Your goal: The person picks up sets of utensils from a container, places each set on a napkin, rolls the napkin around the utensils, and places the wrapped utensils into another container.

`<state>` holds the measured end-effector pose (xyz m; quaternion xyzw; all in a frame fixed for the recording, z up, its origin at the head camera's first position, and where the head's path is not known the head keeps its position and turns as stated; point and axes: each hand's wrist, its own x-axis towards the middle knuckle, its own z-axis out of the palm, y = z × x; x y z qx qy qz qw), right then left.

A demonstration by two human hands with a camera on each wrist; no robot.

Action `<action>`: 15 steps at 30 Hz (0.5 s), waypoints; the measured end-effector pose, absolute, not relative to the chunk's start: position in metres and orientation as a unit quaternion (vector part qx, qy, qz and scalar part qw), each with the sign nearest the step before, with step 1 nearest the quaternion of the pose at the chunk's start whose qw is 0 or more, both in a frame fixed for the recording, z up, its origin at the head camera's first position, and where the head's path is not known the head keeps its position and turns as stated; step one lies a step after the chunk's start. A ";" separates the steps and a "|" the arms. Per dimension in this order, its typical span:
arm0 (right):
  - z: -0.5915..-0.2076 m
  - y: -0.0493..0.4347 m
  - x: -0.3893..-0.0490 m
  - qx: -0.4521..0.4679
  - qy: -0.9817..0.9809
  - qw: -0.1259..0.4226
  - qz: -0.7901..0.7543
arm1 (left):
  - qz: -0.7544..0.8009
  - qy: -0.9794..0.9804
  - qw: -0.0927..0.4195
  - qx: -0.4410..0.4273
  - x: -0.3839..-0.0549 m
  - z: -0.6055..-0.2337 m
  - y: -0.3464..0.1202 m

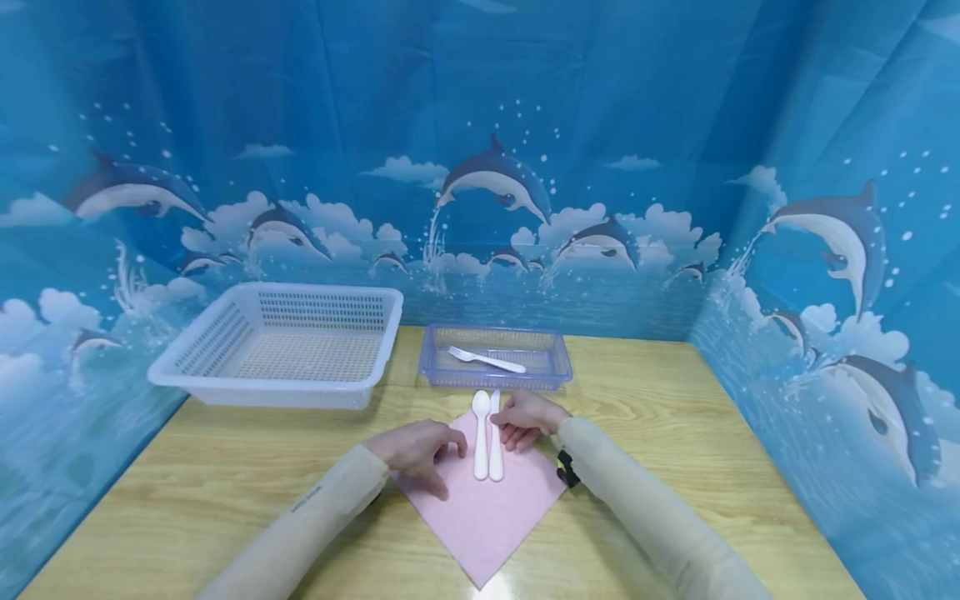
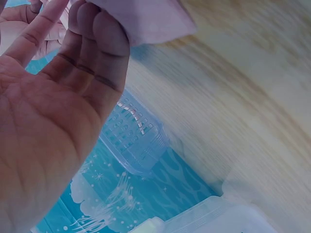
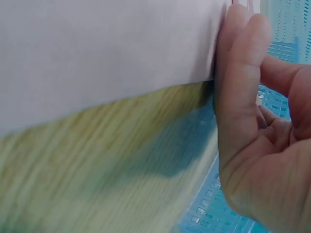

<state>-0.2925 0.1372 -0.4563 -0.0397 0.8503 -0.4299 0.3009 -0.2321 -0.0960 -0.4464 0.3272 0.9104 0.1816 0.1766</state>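
Note:
A pink cloth napkin [image 1: 480, 529] lies on the table with one corner toward me. On it a white plastic spoon [image 1: 481, 433] and a white plastic knife [image 1: 497, 454] lie side by side, handles toward me. My right hand [image 1: 525, 419] is at the knife's upper part, a fingertip touching it. In the right wrist view its fingers [image 3: 240, 73] stretch down to the napkin. My left hand [image 1: 422, 450] hovers over the napkin's left side, left of the spoon, fingers loosely bent and holding nothing. A white plastic fork [image 1: 487, 360] lies in a small purple-blue basket [image 1: 495, 382] behind the napkin.
A large white plastic basket [image 1: 277, 392] with slotted walls stands at the back left of the wooden table [image 1: 675, 433]. A blue curtain [image 1: 480, 83] printed with dolphins hangs along the table's back and sides.

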 end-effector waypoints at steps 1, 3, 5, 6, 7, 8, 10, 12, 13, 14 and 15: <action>-0.456 0.138 -0.293 -0.043 0.849 0.300 -0.432 | 0.182 0.910 0.177 0.327 -0.232 -0.446 -0.096; -0.455 0.139 -0.293 -0.051 0.849 0.297 -0.434 | 0.183 0.909 0.177 0.329 -0.232 -0.446 -0.097; -0.454 0.140 -0.294 -0.063 0.850 0.289 -0.436 | 0.182 0.909 0.175 0.333 -0.231 -0.446 -0.098; -0.453 0.140 -0.294 -0.069 0.851 0.284 -0.436 | 0.182 0.908 0.173 0.335 -0.232 -0.446 -0.098; -0.452 0.140 -0.294 -0.073 0.853 0.279 -0.436 | 0.185 0.907 0.171 0.338 -0.232 -0.446 -0.098; -0.450 0.140 -0.294 -0.076 0.854 0.275 -0.435 | 0.187 0.906 0.168 0.340 -0.232 -0.447 -0.099; -0.448 0.140 -0.294 -0.080 0.855 0.269 -0.436 | 0.191 0.904 0.165 0.345 -0.233 -0.448 -0.099; -0.447 0.140 -0.294 -0.077 0.854 0.267 -0.440 | 0.198 0.902 0.161 0.349 -0.234 -0.449 -0.099; -0.446 0.140 -0.294 -0.077 0.855 0.262 -0.441 | 0.201 0.901 0.159 0.350 -0.235 -0.449 -0.099; -0.446 0.141 -0.295 -0.077 0.856 0.258 -0.442 | 0.203 0.901 0.156 0.351 -0.235 -0.449 -0.099; -0.446 0.141 -0.295 -0.077 0.856 0.254 -0.444 | 0.205 0.899 0.153 0.355 -0.236 -0.449 -0.098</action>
